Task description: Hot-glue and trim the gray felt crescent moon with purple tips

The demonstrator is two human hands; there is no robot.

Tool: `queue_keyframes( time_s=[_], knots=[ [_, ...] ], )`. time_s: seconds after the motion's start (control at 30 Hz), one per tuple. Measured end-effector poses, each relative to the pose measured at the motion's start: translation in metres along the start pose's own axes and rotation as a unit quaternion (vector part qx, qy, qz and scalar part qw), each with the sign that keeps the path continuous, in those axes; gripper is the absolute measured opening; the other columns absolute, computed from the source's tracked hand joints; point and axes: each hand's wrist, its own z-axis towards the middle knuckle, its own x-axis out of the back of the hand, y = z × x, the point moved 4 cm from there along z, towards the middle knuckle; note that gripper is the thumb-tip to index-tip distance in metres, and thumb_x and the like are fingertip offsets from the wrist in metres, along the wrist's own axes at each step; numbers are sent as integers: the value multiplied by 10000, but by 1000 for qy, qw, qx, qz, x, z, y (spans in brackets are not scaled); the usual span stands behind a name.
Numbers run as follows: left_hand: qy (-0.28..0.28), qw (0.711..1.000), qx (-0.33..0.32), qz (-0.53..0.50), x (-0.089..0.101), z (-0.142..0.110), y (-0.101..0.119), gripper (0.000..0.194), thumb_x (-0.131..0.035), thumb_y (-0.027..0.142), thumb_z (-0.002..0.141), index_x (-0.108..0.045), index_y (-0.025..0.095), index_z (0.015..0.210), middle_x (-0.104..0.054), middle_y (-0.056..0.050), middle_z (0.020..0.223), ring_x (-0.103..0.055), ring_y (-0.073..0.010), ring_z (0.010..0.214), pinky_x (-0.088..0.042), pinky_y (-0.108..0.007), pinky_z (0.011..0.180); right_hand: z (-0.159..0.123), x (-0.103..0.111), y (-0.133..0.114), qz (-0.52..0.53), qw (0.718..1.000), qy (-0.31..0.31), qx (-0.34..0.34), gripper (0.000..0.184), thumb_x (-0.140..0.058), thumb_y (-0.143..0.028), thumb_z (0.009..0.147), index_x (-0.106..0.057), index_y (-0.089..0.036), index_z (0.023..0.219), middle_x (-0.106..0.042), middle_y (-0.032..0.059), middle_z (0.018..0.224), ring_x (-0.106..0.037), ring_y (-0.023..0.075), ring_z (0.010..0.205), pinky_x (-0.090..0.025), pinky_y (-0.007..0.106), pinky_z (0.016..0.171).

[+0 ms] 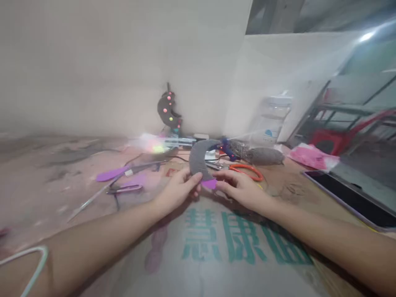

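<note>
A grey crescent (198, 159) with a ribbed or fuzzy surface stands up between my hands, its horns curving to the right. My left hand (182, 185) pinches its lower left side between thumb and fingers. From its bottom end sticks out a flat purple piece (209, 183). Thumb and fingers of my right hand (239, 187) close on the right edge of that purple piece. Just behind the crescent lie scissors with orange handles (249, 171) and a blue glue gun (229, 149), partly hidden. Blur hides finer detail.
A dark crescent with coloured dots (165, 109) stands by the wall. Purple shapes (113, 174) and purple thread snips (125, 188) lie left. Grey fuzzy bundles (266, 156), a pink packet (314, 156), a phone (352, 198) and a large clear bottle (274, 119) are right.
</note>
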Motion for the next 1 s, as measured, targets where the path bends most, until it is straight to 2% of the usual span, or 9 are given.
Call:
queue_keyframes(
  time_s=[0.1, 0.23, 0.33, 0.47, 0.57, 0.67, 0.87, 0.93, 1.0],
  knots=[
    [-6, 1000, -9, 15, -1, -3, 3, 311, -588, 463, 848, -469, 177, 822, -533, 63, 577, -495, -64, 470, -409, -186, 480, 3, 0, 7, 30, 999, -2, -13, 258, -581, -338, 881, -655, -168, 1060, -634, -6, 719, -483, 85, 512, -354, 207, 460],
    [-13, 999, -15, 31, -1, -3, 2, 327, -579, 484, 850, -467, 178, 823, -523, 69, 524, -476, -65, 426, -387, -186, 451, 3, -4, 11, 101, 994, -6, -44, 185, -578, -368, 870, -572, -186, 905, -536, -62, 541, -446, 80, 411, -324, 195, 413],
    [-11, 999, -30, 18, 0, -2, 2, 410, -626, 493, 822, -484, 166, 1024, -576, 58, 594, -524, -82, 470, -423, -195, 477, 0, -8, 8, 111, 993, 3, -44, 190, -567, -389, 879, -522, -204, 885, -547, -65, 520, -520, 106, 426, -391, 202, 431],
    [-18, 999, -46, -5, 0, 0, 4, 507, -662, 515, 792, -483, 161, 1107, -560, 64, 620, -516, -82, 504, -429, -196, 499, -6, -10, -4, 24, 999, 36, 16, 155, -542, -350, 893, -558, -198, 866, -626, -12, 646, -572, 122, 513, -445, 229, 487],
    [-17, 999, -41, 5, 0, 0, 4, 402, -640, 525, 806, -505, 169, 936, -509, 75, 554, -479, -74, 484, -392, -184, 482, -10, -11, -13, -55, 995, 43, 77, 150, -547, -309, 887, -601, -187, 817, -631, 8, 687, -579, 131, 588, -450, 241, 550],
    [-17, 999, -32, 17, 0, -1, 1, 387, -589, 539, 838, -448, 186, 761, -458, 80, 493, -427, -58, 448, -341, -171, 455, -12, -9, -15, -74, 993, 33, 91, 194, -524, -309, 908, -609, -184, 787, -615, -1, 650, -551, 123, 570, -419, 234, 541],
    [-13, 999, -26, -25, 0, 0, -2, 364, -557, 529, 864, -418, 203, 783, -435, 95, 523, -417, -55, 446, -361, -163, 442, -12, 1, -18, -120, 984, 77, 106, 220, -502, -285, 924, -630, -171, 785, -621, 3, 666, -549, 123, 618, -410, 229, 593],
    [-4, 999, -26, -20, 1, 1, -2, 341, -556, 512, 867, -433, 200, 806, -456, 89, 542, -436, -57, 452, -380, -166, 449, -11, 5, -24, -152, 979, 63, 118, 234, -494, -289, 927, -655, -167, 808, -650, 17, 710, -568, 133, 658, -417, 236, 623],
    [6, 1000, -27, -14, 2, 1, -1, 319, -559, 495, 865, -452, 195, 842, -472, 85, 564, -449, -58, 453, -397, -171, 455, -9, 10, -30, -203, 972, 13, 117, 291, -476, -330, 944, -671, -174, 794, -655, 17, 699, -567, 139, 646, -405, 243, 610]
  ],
)
